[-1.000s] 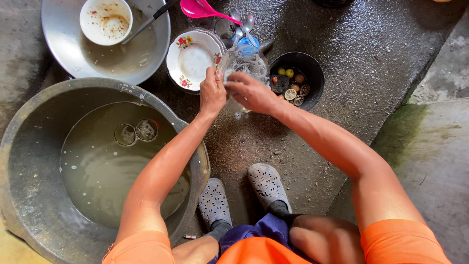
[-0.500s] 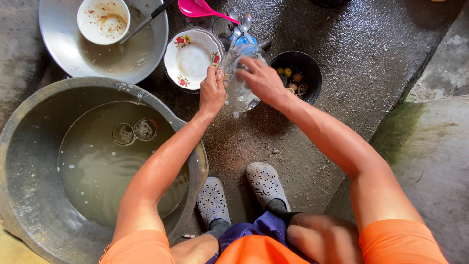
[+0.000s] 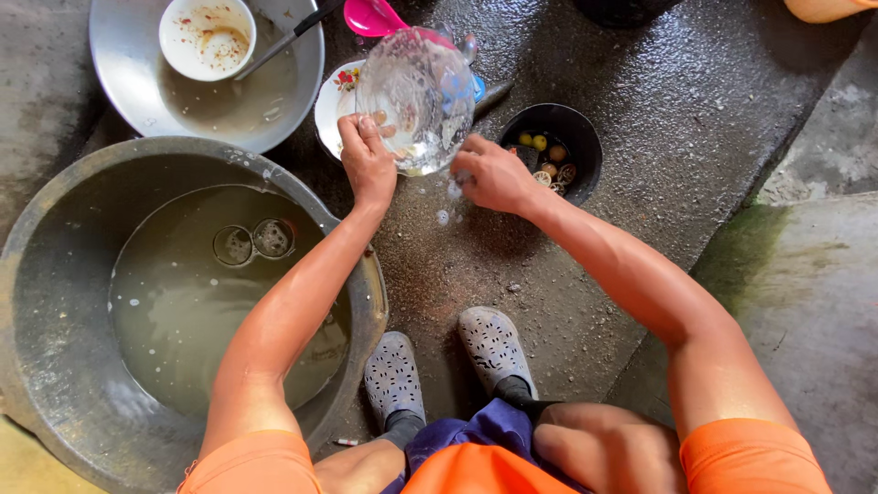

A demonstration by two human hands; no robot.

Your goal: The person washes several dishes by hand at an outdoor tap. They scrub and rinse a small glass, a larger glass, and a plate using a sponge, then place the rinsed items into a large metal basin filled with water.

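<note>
While left hand [image 3: 368,165] pinches clear glass bowl [image 3: 416,101] rim, mouth faces camera; right hand [image 3: 494,174] loosely curled, empty.

A single view from a camera on the person's head, looking almost straight down past the knees and shoes [image 3: 444,359] to the wet concrete floor [image 3: 695,110]. It sits close (about arm's reach), with both forearms stretching up the frame and a large grey basin [image 3: 55,274] at left.
</note>
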